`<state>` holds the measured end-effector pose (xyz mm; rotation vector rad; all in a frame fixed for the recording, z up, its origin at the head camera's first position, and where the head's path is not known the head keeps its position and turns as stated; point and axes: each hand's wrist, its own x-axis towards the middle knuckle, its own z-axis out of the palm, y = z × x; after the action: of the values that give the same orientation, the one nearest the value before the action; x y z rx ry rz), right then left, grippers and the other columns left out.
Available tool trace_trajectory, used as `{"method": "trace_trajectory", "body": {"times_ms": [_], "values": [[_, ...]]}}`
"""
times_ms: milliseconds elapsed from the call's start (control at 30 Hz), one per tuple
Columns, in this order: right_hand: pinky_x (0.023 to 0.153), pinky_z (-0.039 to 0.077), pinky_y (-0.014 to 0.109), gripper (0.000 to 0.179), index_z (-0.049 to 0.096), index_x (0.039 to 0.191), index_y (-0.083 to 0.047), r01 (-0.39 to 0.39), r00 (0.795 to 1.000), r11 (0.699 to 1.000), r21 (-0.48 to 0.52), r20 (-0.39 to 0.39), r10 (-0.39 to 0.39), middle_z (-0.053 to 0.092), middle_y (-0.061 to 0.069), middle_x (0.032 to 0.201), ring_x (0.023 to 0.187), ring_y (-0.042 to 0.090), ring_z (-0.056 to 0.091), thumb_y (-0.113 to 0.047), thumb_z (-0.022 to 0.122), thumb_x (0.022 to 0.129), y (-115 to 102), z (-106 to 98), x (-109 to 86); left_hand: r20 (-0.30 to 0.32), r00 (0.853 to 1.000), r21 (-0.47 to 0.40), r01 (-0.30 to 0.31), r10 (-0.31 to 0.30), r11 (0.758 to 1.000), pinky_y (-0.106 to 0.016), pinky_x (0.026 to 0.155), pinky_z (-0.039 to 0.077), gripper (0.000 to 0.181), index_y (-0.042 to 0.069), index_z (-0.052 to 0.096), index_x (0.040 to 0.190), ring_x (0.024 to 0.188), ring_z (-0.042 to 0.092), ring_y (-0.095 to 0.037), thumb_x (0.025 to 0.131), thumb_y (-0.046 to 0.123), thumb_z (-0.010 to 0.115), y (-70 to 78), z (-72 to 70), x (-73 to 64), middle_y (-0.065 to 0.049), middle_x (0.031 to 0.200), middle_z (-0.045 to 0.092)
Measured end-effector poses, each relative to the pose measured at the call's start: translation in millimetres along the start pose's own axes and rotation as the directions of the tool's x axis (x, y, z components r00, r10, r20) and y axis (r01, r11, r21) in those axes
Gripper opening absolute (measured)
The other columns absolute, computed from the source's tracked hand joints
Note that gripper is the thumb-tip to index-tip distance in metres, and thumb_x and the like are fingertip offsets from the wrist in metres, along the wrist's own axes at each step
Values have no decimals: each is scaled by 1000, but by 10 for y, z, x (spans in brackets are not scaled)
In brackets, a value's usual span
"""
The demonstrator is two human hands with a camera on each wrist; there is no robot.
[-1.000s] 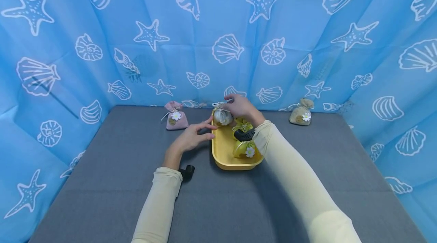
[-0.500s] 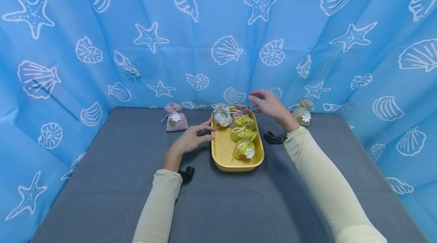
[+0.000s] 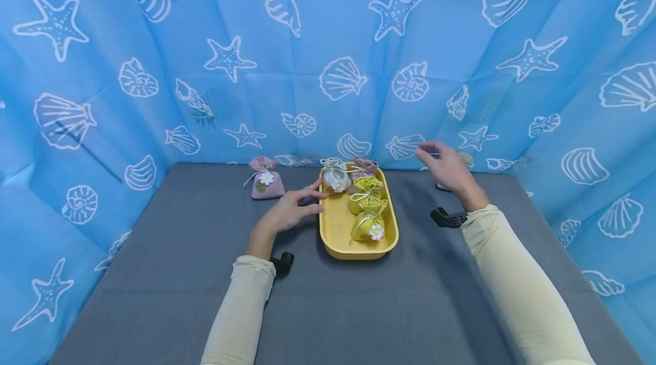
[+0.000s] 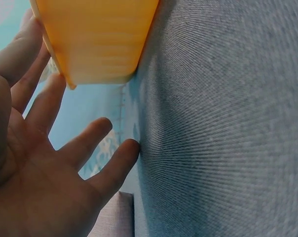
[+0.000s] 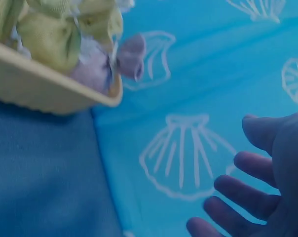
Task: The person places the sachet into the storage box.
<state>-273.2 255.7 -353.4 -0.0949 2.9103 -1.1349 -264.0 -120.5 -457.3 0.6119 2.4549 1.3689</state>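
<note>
A yellow tray (image 3: 353,254) stands mid-table. Inside, a white drawstring pouch (image 3: 334,178) and a dusty pink pouch (image 3: 365,167) sit at the back, with two yellow-green pouches (image 3: 366,187) along the right side. My left hand (image 3: 285,212) rests its spread fingers at the tray's left rim; the left wrist view shows fingertips (image 4: 54,81) right at that edge. My right hand (image 3: 452,170) hovers over the back right with relaxed fingers, holding nothing. It mostly hides a beige pouch (image 3: 466,158) behind it. In the right wrist view that hand (image 5: 272,182) is apart from the tray.
A pink pouch (image 3: 267,184) with a white flower stands on the grey table (image 3: 328,308) at the back left, near my left fingers. A blue curtain (image 3: 307,23) with shell prints hangs right behind the table's far edge.
My right hand has left the white pouch at the tray's back and moved right, to in front of the beige pouch. The left hand stays at the rim.
</note>
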Motion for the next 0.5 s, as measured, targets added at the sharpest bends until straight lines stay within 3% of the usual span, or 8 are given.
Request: {"method": "trace_trajectory", "body": {"times_ms": [233, 500], "values": [[112, 36, 66, 74, 38, 155, -4, -53, 990, 998, 32, -130, 57, 40, 27, 158, 145, 48, 37, -57, 42, 104, 297, -113, -33, 0, 1000, -2, -10, 10, 1000, -55, 129, 17, 40, 17, 65, 137, 160, 18, -31, 100, 32, 67, -12, 9, 11, 14, 168, 26], [114, 31, 69, 72, 37, 155, -1, -77, 972, 995, 56, -220, 88, 31, 29, 161, 148, 51, 29, -51, 48, 104, 566, -157, -51, -3, 1000, 10, -4, 4, 1000, -55, 129, 16, 38, 20, 66, 136, 160, 18, -30, 100, 33, 66, -10, 1, 4, 15, 168, 26]]}}
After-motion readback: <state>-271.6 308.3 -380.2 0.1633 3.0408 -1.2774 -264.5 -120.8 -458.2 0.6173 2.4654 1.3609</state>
